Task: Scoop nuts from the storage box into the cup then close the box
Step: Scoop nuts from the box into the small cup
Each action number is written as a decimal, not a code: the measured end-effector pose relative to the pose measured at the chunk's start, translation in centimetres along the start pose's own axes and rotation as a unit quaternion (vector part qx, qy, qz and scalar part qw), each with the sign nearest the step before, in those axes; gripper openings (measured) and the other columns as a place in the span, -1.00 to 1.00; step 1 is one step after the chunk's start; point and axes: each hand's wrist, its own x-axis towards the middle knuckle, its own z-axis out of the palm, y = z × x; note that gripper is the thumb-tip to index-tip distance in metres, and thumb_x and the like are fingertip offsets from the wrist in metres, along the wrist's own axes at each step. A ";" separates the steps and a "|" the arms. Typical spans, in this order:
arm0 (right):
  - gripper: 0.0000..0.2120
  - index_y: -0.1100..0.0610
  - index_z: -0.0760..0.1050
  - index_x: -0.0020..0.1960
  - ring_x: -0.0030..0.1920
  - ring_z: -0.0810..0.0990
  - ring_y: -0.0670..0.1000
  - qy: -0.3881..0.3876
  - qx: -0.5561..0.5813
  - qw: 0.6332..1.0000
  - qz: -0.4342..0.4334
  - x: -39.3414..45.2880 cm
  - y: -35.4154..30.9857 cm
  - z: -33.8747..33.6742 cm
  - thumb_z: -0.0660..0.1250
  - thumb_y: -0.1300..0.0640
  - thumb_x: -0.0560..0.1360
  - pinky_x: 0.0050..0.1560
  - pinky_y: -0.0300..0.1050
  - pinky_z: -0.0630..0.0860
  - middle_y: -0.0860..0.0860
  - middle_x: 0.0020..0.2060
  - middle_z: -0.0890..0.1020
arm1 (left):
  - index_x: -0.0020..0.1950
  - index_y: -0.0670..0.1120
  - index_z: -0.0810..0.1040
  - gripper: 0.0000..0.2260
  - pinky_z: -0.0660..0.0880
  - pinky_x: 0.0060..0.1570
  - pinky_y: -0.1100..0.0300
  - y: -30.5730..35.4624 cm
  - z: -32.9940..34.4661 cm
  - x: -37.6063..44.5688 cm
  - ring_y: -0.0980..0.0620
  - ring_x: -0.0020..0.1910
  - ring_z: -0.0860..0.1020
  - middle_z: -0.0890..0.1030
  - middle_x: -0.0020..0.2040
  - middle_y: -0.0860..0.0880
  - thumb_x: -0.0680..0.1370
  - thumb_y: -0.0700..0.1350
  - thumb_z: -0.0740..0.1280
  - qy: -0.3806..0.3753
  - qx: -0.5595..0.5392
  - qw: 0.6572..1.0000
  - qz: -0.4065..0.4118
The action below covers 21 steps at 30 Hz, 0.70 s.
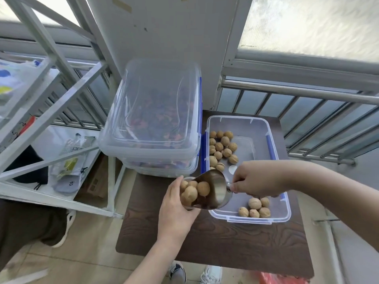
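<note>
An open clear storage box (272, 130) with blue latches sits on a dark wooden table (215, 238). Walnuts (222, 148) lie along its left side and several more (255, 208) at its near end. My right hand (256, 179) grips the handle of a steel scoop (217, 191) tilted left, with walnuts at its mouth. My left hand (176, 208) holds a clear cup (187, 179) against the scoop's mouth, just left of the box. The cup is mostly hidden by my fingers and the walnuts.
Two stacked clear lidded bins (155, 119) of dark mixed pieces stand at the table's far left. A white metal rack (51, 99) with bags and socks is further left. A railing (307, 95) runs behind. A red object (283, 278) lies on the floor.
</note>
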 end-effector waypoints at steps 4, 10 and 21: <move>-0.59 0.20 0.53 -0.20 -0.64 0.38 -0.14 0.009 -0.078 0.997 0.001 -0.2 -1.5 -1.1 0.13 -0.05 0.62 -0.56 -0.34 0.31 -0.03 -0.51 0.46 | 0.48 0.15 0.30 -0.15 0.45 0.30 0.21 -0.2 -0.1 0.0 0.25 0.30 0.44 0.43 0.37 0.20 0.27 -0.05 0.63 -0.015 -0.012 1.000 -0.022; -0.53 0.27 0.56 -0.17 -0.37 0.55 0.17 0.018 -0.077 0.996 0.029 -1.7 0.0 -2.9 0.16 -0.11 0.58 -0.31 -0.01 0.54 0.11 -0.35 0.62 | 0.49 0.19 0.25 -0.14 0.30 0.25 0.42 0.0 -0.5 -0.1 0.28 0.33 0.39 0.40 0.37 0.25 0.30 0.03 0.63 -0.020 -0.030 0.998 -0.042; -0.66 0.23 0.62 -0.07 -0.69 0.31 -0.03 0.103 0.255 0.946 0.172 2.1 11.7 6.5 0.25 -0.02 0.61 -0.62 -0.22 0.32 0.03 -0.46 0.47 | 0.63 -0.14 0.07 -0.24 0.07 0.55 -0.01 2.6 0.7 -3.9 -0.07 0.62 -0.01 0.03 0.64 -0.10 0.53 0.00 0.34 0.008 0.144 0.977 0.158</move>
